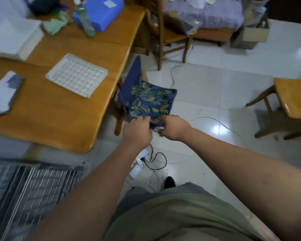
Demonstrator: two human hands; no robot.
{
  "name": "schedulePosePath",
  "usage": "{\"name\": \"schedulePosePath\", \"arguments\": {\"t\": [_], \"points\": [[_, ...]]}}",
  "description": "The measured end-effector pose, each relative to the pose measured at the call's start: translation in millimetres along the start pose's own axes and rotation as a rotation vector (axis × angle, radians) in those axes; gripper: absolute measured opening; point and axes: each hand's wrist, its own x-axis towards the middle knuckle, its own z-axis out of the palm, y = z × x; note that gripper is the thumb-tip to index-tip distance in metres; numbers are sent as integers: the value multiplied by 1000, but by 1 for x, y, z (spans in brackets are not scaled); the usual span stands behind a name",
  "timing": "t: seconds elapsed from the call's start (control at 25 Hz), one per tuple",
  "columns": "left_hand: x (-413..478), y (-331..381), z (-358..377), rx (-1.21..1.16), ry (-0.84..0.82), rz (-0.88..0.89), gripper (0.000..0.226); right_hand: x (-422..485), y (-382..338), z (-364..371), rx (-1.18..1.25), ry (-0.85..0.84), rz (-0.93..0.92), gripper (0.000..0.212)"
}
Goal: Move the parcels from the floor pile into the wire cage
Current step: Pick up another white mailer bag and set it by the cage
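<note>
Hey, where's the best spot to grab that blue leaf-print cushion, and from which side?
Probably its near edge, from the open floor side. The table crowds the left of the leaf-print cushion and the blue chair back stands behind it; the left hand and right hand pinch that edge.

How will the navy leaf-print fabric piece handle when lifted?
Probably floppy: the navy leaf-print fabric piece creases where the left hand and right hand pinch its near edge. Likely light, since a fingertip grip holds it. Cloth surface, so unlikely to slip.
</note>
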Motion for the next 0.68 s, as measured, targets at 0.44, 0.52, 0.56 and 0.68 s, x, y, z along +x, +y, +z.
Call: {"name": "schedulePosePath", "arguments": {"t": [0.44, 0.52, 0.56, 0.68], "points": [[56, 128, -12, 278, -31, 683, 49, -89, 104, 5, 300, 280, 544, 55], [49, 156, -6, 326, -46, 795, 50, -114, 120, 15, 329, 304, 632, 54], [45, 171, -2, 353, -53, 848, 50, -126, 129, 20, 345, 313, 675, 54], [33, 215, 12, 406, -69, 972, 50, -159, 155, 35, 389, 319, 772, 53]]}}
